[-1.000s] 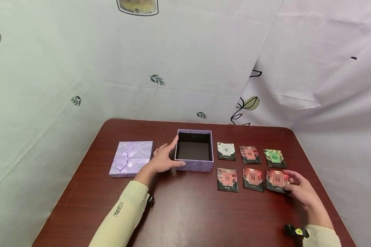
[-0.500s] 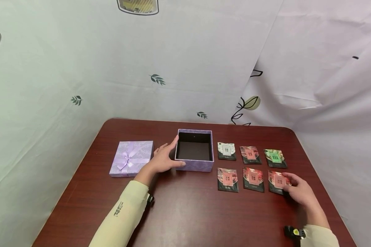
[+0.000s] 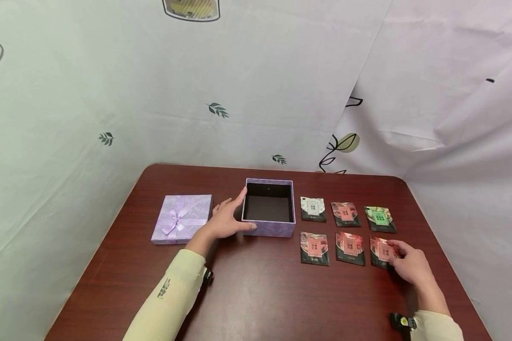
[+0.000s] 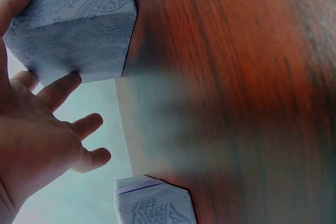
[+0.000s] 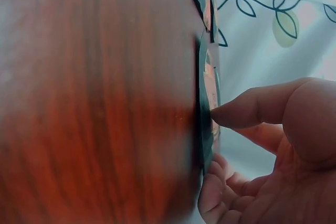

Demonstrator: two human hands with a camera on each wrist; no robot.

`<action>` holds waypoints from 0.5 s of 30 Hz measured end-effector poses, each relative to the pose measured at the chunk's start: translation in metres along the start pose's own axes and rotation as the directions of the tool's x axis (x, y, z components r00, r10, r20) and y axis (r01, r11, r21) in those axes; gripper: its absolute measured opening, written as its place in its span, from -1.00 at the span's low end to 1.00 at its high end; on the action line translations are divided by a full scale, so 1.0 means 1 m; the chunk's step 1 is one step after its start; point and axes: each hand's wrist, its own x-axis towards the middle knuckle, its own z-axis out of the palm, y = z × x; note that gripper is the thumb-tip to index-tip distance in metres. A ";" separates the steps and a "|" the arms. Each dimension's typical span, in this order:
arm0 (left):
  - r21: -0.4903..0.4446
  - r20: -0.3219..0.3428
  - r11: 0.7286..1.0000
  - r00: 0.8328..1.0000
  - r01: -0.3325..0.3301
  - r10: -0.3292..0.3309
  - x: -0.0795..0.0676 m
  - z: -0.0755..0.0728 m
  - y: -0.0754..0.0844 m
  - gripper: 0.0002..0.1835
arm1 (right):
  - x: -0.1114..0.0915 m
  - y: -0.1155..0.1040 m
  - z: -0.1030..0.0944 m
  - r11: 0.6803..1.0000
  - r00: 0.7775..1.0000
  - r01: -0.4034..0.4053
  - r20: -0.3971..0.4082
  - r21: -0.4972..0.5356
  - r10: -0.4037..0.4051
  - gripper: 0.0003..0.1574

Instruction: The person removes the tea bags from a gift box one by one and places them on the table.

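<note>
At the left front corner of a lidless lilac box [image 3: 273, 230] is my left hand [image 3: 224, 220]. Its fingers are spread: the thumb lies along the front wall, the index finger reaches up the left side. In the left wrist view fingertips touch the patterned wall of the box [image 4: 79, 30]. My right hand [image 3: 411, 265] pinches the right edge of a red and dark green food sachet [image 3: 379, 253] on the table. The right wrist view shows the thumb on the face of the sachet [image 5: 205, 103], other fingers curled at its edge.
A lilac box lid [image 3: 201, 206] with a ribbon bow lies left of the box. Beside the held sachet are a middle red sachet [image 3: 350, 246] and a left one [image 3: 315, 247]. Behind them lie a white sachet [image 3: 312, 208], a red one [image 3: 345, 214] and a green one [image 3: 380, 219].
The front right sachet has shifted slightly right and now lies square to its row. My right hand has eased a little left over it. The left hand has stayed at the box.
</note>
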 end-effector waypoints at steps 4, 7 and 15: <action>-0.003 0.005 1.000 1.000 0.008 -0.008 0.000 0.000 0.000 0.23 | 0.000 -0.005 -0.003 1.000 1.000 0.002 -0.019 0.005 -0.002 -0.44; -0.008 0.009 1.000 1.000 0.000 0.000 0.000 0.000 0.001 0.24 | 0.000 -0.012 -0.005 1.000 0.999 -0.010 -0.043 0.003 0.010 -0.40; 0.040 -0.001 0.999 1.000 -0.026 0.026 0.001 -0.001 0.002 0.28 | 0.004 -0.043 -0.013 0.999 0.992 -0.015 -0.125 0.035 0.019 -0.25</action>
